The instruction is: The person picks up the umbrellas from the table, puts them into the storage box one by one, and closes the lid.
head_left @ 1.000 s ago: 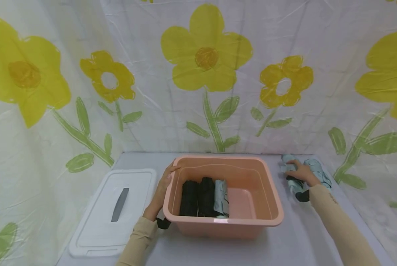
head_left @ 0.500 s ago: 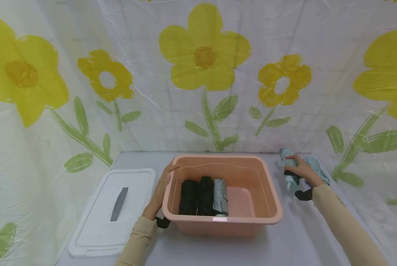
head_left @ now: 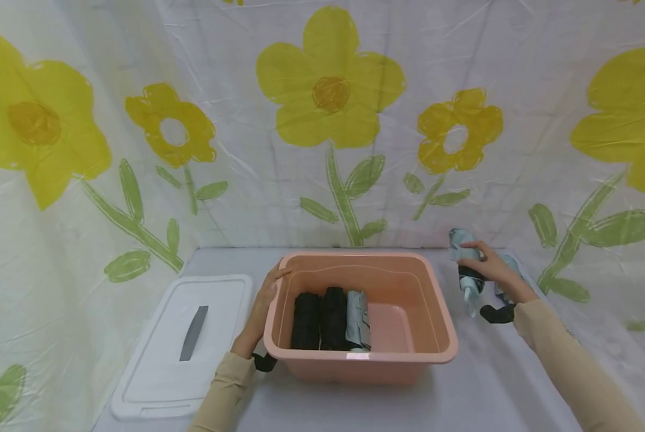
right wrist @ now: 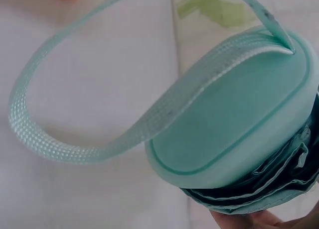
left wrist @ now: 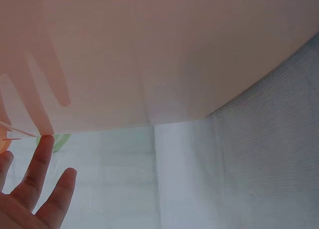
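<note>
My right hand (head_left: 494, 269) grips a folded light-blue umbrella (head_left: 462, 241), raised off the table to the right of the pink bin (head_left: 360, 357). The right wrist view shows the mint end of the umbrella's handle (right wrist: 234, 114) with its looped strap (right wrist: 55, 147), and a few fingertips under the folded cloth. My left hand (head_left: 263, 304) rests along the bin's left rim; in the left wrist view its fingers (left wrist: 37, 169) are fairly straight against the bin. Inside the bin, two black rolled umbrellas (head_left: 306, 321) and a light-blue one (head_left: 358, 320) lie side by side on the left.
Another light-blue umbrella (head_left: 511, 264) lies on the table at the far right, partly hidden by my right hand. A white lid (head_left: 157, 372) with a grey handle (head_left: 194, 333) lies left of the bin. Behind the table hangs a flowered curtain (head_left: 236, 198).
My right hand has lifted the light-blue umbrella from the table, its upper end rising and tilting back. The left hand and the bin have stayed put.
</note>
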A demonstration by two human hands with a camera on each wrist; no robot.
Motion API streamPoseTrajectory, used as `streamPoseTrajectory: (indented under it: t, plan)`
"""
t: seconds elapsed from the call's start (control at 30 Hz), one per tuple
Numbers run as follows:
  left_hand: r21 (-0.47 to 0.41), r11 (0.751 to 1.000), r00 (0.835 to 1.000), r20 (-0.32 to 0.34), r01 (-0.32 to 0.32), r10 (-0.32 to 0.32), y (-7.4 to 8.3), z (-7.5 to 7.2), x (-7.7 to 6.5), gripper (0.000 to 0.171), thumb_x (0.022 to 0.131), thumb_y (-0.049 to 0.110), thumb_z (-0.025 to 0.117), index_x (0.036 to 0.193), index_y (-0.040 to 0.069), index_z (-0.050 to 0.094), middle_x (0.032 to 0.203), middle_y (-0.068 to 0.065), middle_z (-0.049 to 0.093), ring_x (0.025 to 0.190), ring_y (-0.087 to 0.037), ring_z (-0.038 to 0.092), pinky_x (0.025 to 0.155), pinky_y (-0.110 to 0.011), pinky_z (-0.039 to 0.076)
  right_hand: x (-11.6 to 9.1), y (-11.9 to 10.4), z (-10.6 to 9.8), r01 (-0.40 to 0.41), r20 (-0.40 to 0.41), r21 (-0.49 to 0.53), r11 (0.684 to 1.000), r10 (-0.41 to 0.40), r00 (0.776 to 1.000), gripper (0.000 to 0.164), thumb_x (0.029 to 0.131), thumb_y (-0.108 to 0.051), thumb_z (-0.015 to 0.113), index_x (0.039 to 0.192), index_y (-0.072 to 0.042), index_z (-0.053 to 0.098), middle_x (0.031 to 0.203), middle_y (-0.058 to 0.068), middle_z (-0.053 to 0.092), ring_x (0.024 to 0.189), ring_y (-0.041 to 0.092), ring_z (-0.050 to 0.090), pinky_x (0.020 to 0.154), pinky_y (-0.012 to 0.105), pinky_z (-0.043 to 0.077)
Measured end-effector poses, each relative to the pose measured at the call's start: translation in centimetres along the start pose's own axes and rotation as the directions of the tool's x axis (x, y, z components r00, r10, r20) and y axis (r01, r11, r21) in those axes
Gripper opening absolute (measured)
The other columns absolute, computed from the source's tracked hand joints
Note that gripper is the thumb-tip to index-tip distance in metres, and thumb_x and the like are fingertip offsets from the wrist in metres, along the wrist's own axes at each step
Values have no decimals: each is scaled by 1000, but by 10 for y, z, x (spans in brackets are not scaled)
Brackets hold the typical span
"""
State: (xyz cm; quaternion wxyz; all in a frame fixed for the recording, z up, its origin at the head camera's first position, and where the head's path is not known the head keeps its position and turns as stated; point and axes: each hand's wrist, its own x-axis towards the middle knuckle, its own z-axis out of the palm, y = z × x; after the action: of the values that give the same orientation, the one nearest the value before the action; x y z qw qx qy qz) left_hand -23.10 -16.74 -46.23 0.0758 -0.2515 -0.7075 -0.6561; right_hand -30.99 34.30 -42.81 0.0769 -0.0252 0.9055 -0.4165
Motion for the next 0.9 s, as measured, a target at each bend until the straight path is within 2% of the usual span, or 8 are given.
streamPoseTrajectory:
  t: [0.1, 0.2, 0.4, 0.63, 0.77, 0.9]
  plan:
    - [-1, 1000, 1000, -4, 2, -2, 0, 0, 1, 40, 101, 7, 21, 133, -6, 40, 154, -17, 12, 141, -36, 6, 108, -62, 7, -5, -10, -1, -5, -1, 5, 1000, 5, 1000, 72, 90, -46, 54, 143, -6, 24, 148, 33, 7, 127, 55, 22, 88, 58, 40]
    - [2, 1000, 1000, -1, 5, -5, 0, -1, 2, 40, 101, 7, 20, 133, -7, 39, 154, -18, 11, 140, -37, 5, 108, -62, 7, -8, -18, -2, -1, 6, 24, 1000, 0, 1000, 72, 90, -47, 53, 143, -8, 23, 148, 33, 9, 125, 52, 27, 87, 55, 41]
    - [-10, 999, 999, 7, 32, -32, -2, -1, 1, 41, 101, 8, 20, 134, -9, 37, 154, -19, 8, 141, -37, 4, 108, -61, 8, -15, -36, -5, 8, 13, 47, 999, -9, 1000, 72, 90, -49, 54, 144, -11, 23, 136, 35, 28, 104, 37, 50, 78, 36, 45]
    - [19, 999, 999, -4, 33, -33, 2, 1, 0, 41, 100, 6, 18, 134, -8, 38, 154, -18, 10, 141, -36, 5, 108, -61, 8, -25, -59, -5, 14, 18, 79, 997, -16, 1000, 72, 89, -50, 54, 144, -15, 24, 122, 31, 45, 86, 22, 59, 76, 34, 47]
    - [26, 1000, 1000, -2, 11, -11, 3, 1, 0, 41, 100, 3, 17, 133, -10, 37, 153, -22, 9, 140, -40, 5, 107, -62, 8, -29, -70, -2, 27, 26, 86, 996, -29, 999, 72, 88, -52, 55, 143, -18, 25, 123, 30, 46, 88, 23, 60, 81, 38, 47]
    - [25, 1000, 1000, 2, 1, -1, 2, 1, 0, 41, 100, 4, 17, 133, -10, 37, 153, -22, 9, 140, -41, 4, 107, -63, 9, -33, -81, 0, 39, 51, 109, 993, -45, 998, 71, 88, -52, 55, 144, -20, 24, 131, 30, 41, 103, 32, 55, 88, 46, 44]
